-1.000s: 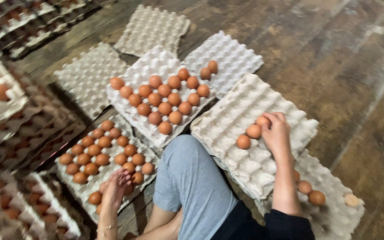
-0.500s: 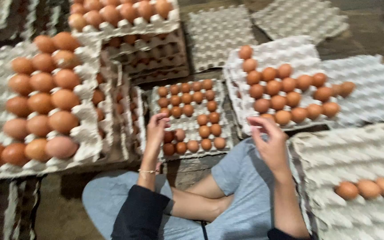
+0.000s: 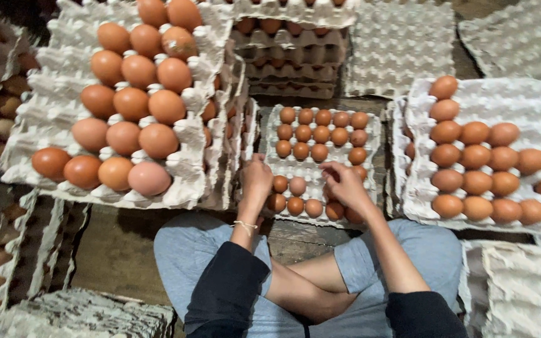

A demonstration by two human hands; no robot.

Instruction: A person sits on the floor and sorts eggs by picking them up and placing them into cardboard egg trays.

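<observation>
Wooden floor point(image 3: 114, 250), both hands point(image 3: 257, 178) over egg tray point(image 3: 320, 164)

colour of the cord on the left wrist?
Pale cream, a thin cord just behind the left hand; the head view shows it.

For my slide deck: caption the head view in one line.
Seated cross-legged, a person rests left hand and right hand on a centre egg tray among stacked trays of brown eggs.

Dressed in a black top with sleeves pushed up to the elbows, forearms bare. Light blue-grey knee-length shorts over crossed legs, knees bare. Thin pale string bracelet point(image 3: 244, 225) around the left wrist. No gloves or rings visible on left hand point(image 3: 257, 178) or right hand point(image 3: 344, 184).
</observation>
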